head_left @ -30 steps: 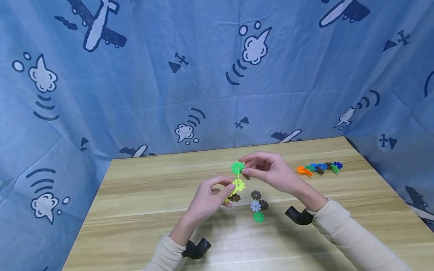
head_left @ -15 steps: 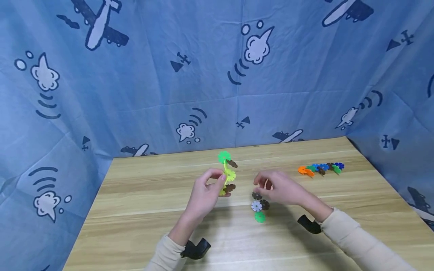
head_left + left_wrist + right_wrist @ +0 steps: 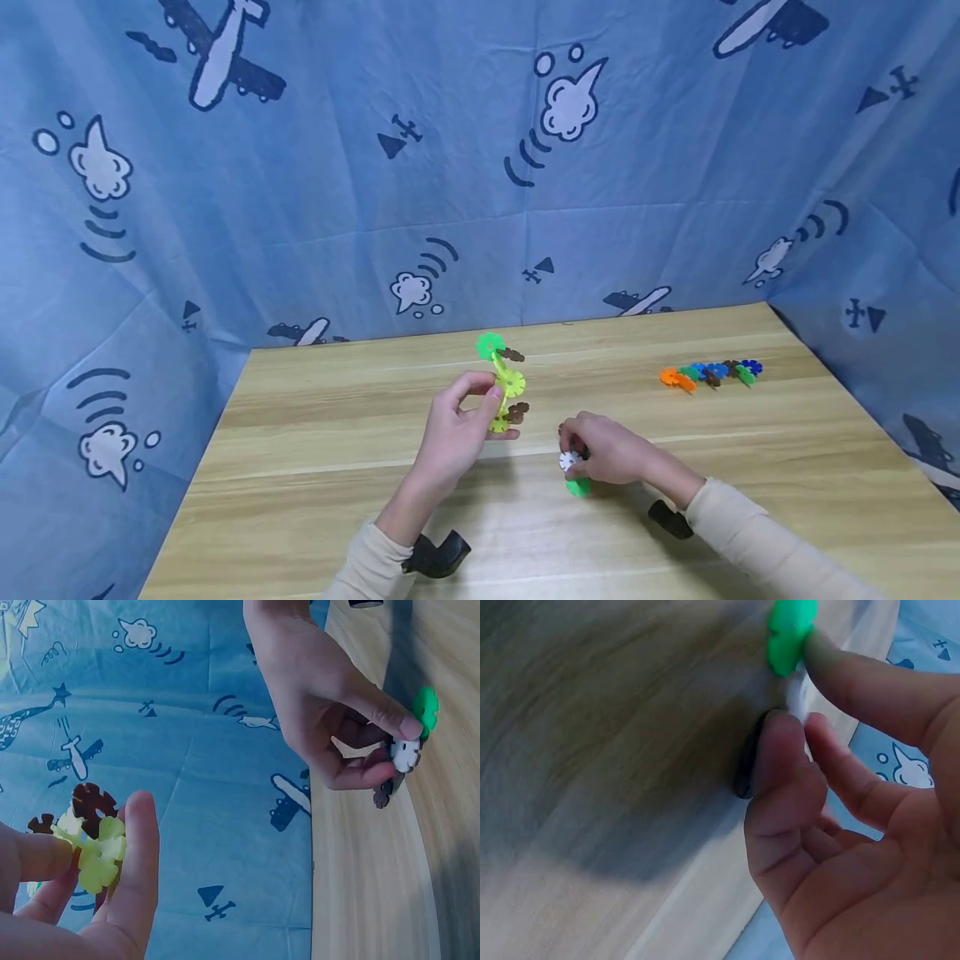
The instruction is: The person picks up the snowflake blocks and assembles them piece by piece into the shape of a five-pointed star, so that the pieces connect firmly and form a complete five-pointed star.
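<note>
My left hand [image 3: 461, 425] pinches a chain of joined notched plastic discs, held up over the table. Yellow discs [image 3: 512, 383] form its middle, a green disc [image 3: 491, 345] tops it, and brown discs [image 3: 517, 412] stick out to the right. Down at the tabletop, my right hand [image 3: 611, 450] grips a white notched disc [image 3: 406, 754] between thumb and fingers. A green disc [image 3: 578, 487] lies against the white one on the near side, and a dark brown disc [image 3: 383, 793] shows below the fingertips. My fingers partly hide this small cluster.
A row of joined discs in orange [image 3: 677, 379], green, blue and brown lies at the right rear of the wooden table [image 3: 315, 433]. A blue curtain [image 3: 457, 167] printed with planes hangs behind and at both sides. Black mounts [image 3: 438, 554] sit at the wrists.
My right hand has left the chain of discs, moved down and toward me, and taken hold of the white disc. The left hand has drawn the chain slightly left and turned it upright.
</note>
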A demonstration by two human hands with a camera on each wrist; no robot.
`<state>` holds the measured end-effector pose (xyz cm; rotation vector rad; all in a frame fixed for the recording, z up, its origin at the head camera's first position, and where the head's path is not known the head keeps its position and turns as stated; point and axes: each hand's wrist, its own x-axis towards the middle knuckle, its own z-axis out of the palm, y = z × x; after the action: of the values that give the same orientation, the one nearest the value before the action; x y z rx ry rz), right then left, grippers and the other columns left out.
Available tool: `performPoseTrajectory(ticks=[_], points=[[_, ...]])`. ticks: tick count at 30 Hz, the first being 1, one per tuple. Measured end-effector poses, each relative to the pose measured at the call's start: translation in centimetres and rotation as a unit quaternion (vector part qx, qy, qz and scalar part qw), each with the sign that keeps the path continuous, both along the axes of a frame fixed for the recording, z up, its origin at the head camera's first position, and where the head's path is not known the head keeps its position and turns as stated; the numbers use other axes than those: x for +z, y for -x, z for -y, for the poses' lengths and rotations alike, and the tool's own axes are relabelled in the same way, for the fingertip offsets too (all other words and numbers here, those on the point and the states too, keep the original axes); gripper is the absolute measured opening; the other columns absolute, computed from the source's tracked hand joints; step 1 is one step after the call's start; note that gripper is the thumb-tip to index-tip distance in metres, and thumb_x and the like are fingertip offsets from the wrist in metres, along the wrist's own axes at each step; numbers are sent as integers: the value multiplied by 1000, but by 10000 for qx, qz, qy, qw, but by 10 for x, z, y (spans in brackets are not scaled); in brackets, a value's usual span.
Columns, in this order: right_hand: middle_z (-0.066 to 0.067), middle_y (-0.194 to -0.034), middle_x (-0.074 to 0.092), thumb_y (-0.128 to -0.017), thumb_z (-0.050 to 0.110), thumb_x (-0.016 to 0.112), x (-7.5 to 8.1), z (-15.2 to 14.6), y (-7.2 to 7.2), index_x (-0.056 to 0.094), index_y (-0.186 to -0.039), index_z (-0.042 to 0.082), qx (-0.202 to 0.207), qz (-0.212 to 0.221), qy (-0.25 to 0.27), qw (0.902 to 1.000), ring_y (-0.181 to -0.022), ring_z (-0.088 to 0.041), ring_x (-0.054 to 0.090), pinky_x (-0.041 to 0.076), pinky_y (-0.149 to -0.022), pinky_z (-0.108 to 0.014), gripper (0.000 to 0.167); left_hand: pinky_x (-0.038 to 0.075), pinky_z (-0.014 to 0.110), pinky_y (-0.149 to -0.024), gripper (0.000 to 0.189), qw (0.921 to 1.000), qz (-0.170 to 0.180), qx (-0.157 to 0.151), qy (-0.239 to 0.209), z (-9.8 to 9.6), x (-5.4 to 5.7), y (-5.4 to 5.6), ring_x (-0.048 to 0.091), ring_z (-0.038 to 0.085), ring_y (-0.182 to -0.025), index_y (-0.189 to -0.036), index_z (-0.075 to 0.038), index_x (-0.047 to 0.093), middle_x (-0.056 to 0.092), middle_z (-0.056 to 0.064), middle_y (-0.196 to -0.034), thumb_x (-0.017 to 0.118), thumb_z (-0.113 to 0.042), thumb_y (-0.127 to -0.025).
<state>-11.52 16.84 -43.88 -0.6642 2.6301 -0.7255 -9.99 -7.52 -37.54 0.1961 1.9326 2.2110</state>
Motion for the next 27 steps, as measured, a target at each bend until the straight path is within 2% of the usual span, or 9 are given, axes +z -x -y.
performPoseTrajectory(ticks=[4,7,9,11,13,16,18,20,27], points=[[5,-81,55,-86,10,80,2,-1,2,56,-90,13,29,-19,250,9997,-74,-10,48,42,-63,-23,25,65,44,-70,23,10000,27,52,68,1,0,-1,73,22,-69,-124,0,61,51,18,-120,57,-10,-104],[7,-78,58,-92,8,74,10,0,3,57,-90,14,-70,-194,772,9968,-69,-7,50,45,-59,-21,19,65,41,-69,23,9999,18,111,127,1,1,-1,73,22,-65,-123,-1,62,52,18,-121,57,-11,-104],[5,-77,61,-94,9,72,21,2,3,60,-92,15,-283,-455,1294,9901,-67,-7,53,47,-57,-21,14,65,40,-71,22,9998,-50,133,133,0,1,-1,74,23,-69,-123,0,62,52,18,-122,57,-10,-103],[2,-78,64,-94,9,72,34,5,1,63,-95,15,-561,-811,1902,9768,-66,-8,55,49,-56,-22,11,65,39,-73,22,9997,-124,146,144,0,2,-1,75,26,-71,-122,1,62,52,19,-123,58,-9,-103],[-1,-80,67,-94,6,72,47,9,-2,67,-98,14,-766,-1229,2538,9564,-66,-9,58,50,-54,-22,11,65,40,-73,22,9996,-191,140,150,0,2,-2,75,31,-71,-122,1,62,53,19,-124,58,-8,-103],[-4,-83,68,-92,-1,71,64,14,-8,69,-103,11,-778,-1747,3258,9259,-66,-10,61,51,-53,-23,16,65,43,-73,22,9995,-259,107,164,0,3,-3,75,37,-72,-122,0,62,54,19,-124,59,-7,-102],[-5,-84,69,-91,-4,71,70,17,-10,71,-105,9,-686,-1910,3502,9144,-66,-10,62,52,-52,-23,20,65,43,-73,21,9994,-310,70,148,0,4,-4,74,40,-73,-121,1,62,54,19,-124,59,-7,-102],[-5,-83,69,-90,-6,71,74,20,-13,72,-106,9,-573,-1944,3573,9117,-64,-9,62,52,-52,-23,22,65,43,-73,21,9993,-354,29,109,0,4,-5,74,40,-73,-121,2,62,54,20,-123,59,-6,-102],[-2,-86,70,-89,-5,72,74,23,-16,74,-106,10,-416,-1949,3460,9168,-65,-10,63,54,-53,-24,22,65,41,-73,20,9992,-372,-71,94,0,2,-5,75,37,-74,-120,2,62,54,20,-122,59,-6,-102]])
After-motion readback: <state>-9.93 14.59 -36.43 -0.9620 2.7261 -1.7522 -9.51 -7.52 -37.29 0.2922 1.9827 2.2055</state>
